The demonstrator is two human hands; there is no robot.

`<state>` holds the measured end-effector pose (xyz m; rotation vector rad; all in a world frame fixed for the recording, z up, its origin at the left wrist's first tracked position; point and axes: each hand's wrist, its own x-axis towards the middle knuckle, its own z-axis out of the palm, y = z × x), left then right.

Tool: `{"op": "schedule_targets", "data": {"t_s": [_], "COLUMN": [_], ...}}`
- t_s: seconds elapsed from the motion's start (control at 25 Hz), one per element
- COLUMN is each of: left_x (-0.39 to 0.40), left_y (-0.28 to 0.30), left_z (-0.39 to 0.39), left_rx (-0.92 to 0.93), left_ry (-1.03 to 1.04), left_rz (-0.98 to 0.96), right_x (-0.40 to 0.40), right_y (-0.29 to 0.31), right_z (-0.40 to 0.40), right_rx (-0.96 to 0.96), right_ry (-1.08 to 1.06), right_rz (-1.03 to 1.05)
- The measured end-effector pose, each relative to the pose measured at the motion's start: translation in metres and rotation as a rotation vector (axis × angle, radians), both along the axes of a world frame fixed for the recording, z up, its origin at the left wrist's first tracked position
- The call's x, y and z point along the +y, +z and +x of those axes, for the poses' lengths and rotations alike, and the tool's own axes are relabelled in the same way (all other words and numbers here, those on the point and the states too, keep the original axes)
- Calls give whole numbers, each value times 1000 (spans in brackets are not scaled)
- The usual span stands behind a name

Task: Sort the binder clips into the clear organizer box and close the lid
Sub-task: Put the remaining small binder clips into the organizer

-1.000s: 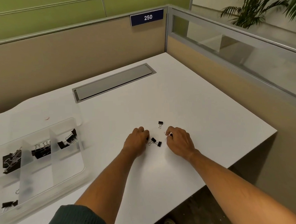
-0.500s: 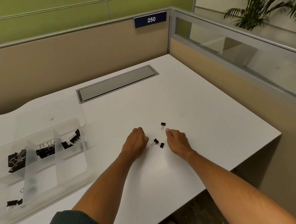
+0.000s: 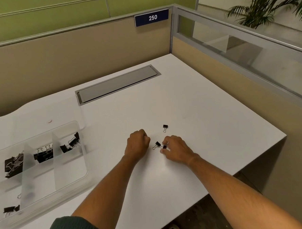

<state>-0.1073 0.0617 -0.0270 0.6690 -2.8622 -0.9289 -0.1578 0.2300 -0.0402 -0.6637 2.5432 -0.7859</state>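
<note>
Near the middle of the white desk (image 3: 209,119), my right hand (image 3: 177,150) pinches a small black binder clip (image 3: 164,146) between thumb and forefinger. A second small clip (image 3: 157,144) lies touching it on the left. A third small clip (image 3: 165,126) lies alone a little farther back. My left hand (image 3: 137,147) is a curled fist just left of them; a clip it took lies hidden inside. The clear organizer box (image 3: 68,126) stands at the left with its lid (image 3: 61,112) open behind it. Its compartments hold large clips (image 3: 13,164), medium clips (image 3: 43,154) and further clips (image 3: 70,145).
A grey cable hatch (image 3: 118,82) is set into the desk at the back. Beige partition walls close the back and the right, with a glass strip (image 3: 249,51) on the right one. The desk ends at a right corner (image 3: 286,136) and a front edge.
My left hand closed over a clip and drew slightly back. My right hand reached toward the far clip, then came back and pinched the nearer one.
</note>
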Motion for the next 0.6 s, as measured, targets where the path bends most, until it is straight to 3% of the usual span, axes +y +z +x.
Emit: {"op": "schedule_targets", "data": {"t_s": [0.28, 0.48, 0.6], "left_x": [9, 13, 21], "left_y": [-4, -12, -14], "left_z": [-10, -8, -9], "left_rx": [-105, -67, -99], "left_ry": [-65, -204, -245], "left_rz": [-39, 82, -29], "right_x": [4, 10, 10], "right_y": [11, 14, 14], "right_z": [-6, -14, -20], "right_rx": [-50, -92, -61], "right_ry": [-8, -116, -193], "right_rz": [-75, -107, -106]}}
